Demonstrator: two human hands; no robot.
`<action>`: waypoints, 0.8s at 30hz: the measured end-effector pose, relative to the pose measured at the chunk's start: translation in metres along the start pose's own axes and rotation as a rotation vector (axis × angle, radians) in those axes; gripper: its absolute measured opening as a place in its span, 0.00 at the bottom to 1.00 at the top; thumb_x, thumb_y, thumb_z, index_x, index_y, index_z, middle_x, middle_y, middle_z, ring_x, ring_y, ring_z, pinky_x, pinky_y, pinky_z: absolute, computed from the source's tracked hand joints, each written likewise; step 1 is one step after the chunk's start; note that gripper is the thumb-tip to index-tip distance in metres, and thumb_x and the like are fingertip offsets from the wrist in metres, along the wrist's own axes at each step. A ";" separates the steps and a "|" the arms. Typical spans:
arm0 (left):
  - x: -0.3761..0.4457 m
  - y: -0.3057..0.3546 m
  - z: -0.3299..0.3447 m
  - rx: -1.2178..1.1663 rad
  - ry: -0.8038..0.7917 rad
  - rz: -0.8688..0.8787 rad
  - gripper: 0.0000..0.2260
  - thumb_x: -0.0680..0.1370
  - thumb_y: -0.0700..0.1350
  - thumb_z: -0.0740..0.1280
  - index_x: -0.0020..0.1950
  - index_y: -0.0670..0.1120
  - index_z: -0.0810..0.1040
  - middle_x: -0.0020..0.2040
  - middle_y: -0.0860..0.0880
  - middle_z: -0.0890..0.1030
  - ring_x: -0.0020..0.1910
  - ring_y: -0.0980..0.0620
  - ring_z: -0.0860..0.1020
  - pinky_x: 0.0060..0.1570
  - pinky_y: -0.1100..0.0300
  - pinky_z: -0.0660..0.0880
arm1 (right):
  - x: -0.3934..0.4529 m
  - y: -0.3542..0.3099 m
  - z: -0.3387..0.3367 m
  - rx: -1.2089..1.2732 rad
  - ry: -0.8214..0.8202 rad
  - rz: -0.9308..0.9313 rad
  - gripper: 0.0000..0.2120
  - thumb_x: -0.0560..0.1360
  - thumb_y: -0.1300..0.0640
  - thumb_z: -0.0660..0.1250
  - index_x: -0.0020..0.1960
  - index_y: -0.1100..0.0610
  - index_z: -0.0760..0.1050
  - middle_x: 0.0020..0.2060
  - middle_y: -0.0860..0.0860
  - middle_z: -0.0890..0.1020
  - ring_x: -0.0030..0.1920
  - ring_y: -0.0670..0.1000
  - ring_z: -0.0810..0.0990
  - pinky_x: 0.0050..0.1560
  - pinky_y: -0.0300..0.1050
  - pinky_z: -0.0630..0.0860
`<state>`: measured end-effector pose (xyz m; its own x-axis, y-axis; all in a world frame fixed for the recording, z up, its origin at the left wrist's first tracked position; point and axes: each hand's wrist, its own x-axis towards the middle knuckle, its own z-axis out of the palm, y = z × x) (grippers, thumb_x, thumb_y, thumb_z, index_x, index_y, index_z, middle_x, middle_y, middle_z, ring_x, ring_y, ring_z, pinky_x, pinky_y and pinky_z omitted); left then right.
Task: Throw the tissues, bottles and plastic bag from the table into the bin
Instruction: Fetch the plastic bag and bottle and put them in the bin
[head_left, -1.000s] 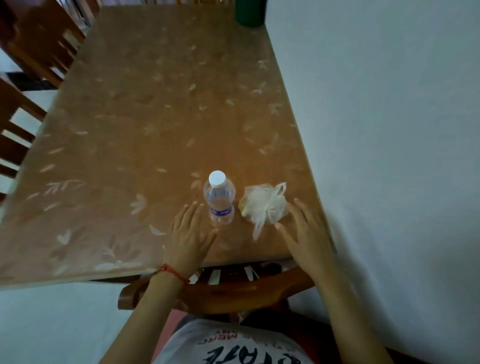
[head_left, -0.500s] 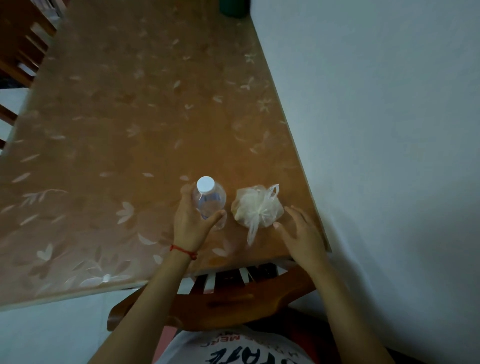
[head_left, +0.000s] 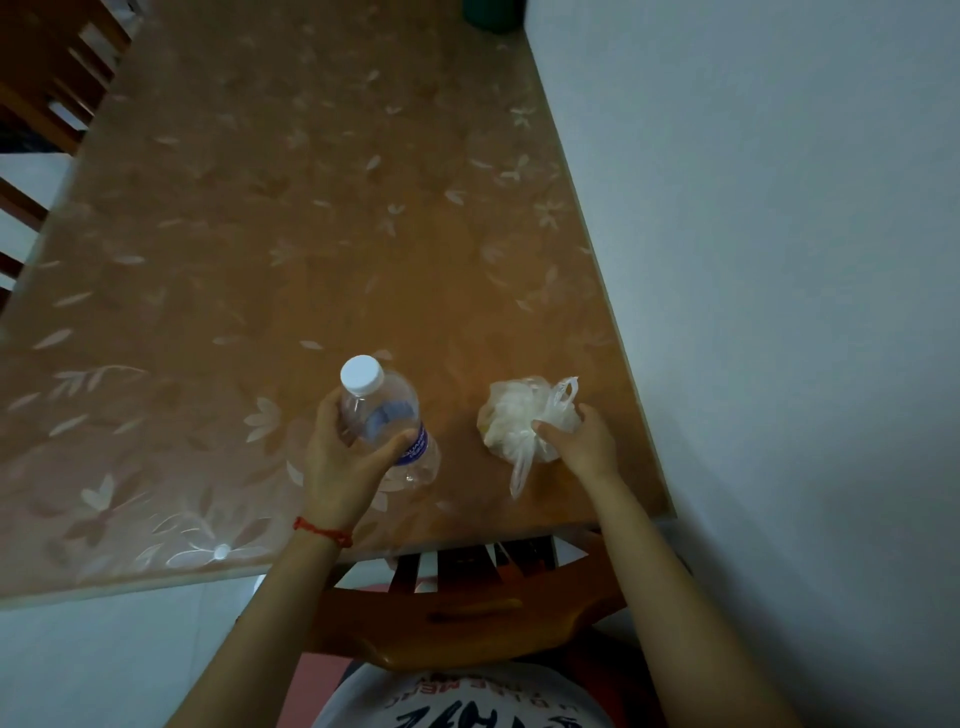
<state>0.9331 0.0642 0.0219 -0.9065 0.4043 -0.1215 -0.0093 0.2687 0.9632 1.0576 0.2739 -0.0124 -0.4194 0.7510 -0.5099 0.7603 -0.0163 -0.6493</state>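
Note:
A clear plastic bottle (head_left: 387, 415) with a white cap and a blue label is tilted near the table's front edge. My left hand (head_left: 345, 457) grips it around the body, thumb on the right side. To its right lies a knotted clear plastic bag (head_left: 511, 415) with crumpled white tissue inside. My right hand (head_left: 582, 439) holds the bag at its knot, fingers curled round it. The brown table (head_left: 291, 218) has a leaf-patterned cover. No bin is in view.
A wooden chair (head_left: 457, 618) stands pushed under the table's front edge, right in front of me. More wooden chairs (head_left: 47, 78) stand at the far left. A dark green object (head_left: 493, 15) sits at the table's far right corner. A white wall (head_left: 779, 260) runs along the table's right side.
My left hand closed around the bottle and tilted it toward me. My right hand moved forward from beside the bag and took hold of it at the knot.

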 end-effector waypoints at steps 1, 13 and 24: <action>-0.002 0.000 -0.003 0.004 0.008 0.009 0.29 0.67 0.38 0.74 0.64 0.41 0.67 0.61 0.44 0.75 0.58 0.49 0.76 0.47 0.67 0.74 | 0.004 -0.001 0.003 0.009 -0.015 0.000 0.29 0.69 0.50 0.72 0.65 0.60 0.69 0.62 0.57 0.76 0.58 0.55 0.76 0.50 0.44 0.73; -0.005 -0.014 -0.024 0.013 0.028 -0.034 0.28 0.66 0.38 0.74 0.64 0.42 0.68 0.60 0.45 0.76 0.57 0.50 0.76 0.46 0.68 0.73 | 0.013 0.000 0.029 0.222 0.052 -0.011 0.22 0.68 0.60 0.73 0.61 0.59 0.72 0.57 0.57 0.79 0.54 0.54 0.79 0.49 0.45 0.76; 0.000 -0.014 -0.027 0.043 0.013 -0.036 0.30 0.66 0.39 0.74 0.66 0.42 0.67 0.63 0.43 0.75 0.59 0.48 0.75 0.49 0.63 0.73 | 0.008 -0.010 0.026 0.320 0.055 -0.101 0.21 0.71 0.62 0.70 0.63 0.57 0.72 0.56 0.53 0.79 0.54 0.51 0.78 0.49 0.42 0.76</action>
<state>0.9220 0.0363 0.0149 -0.9113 0.3825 -0.1523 -0.0240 0.3201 0.9471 1.0339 0.2627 -0.0250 -0.4508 0.7937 -0.4085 0.5185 -0.1397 -0.8436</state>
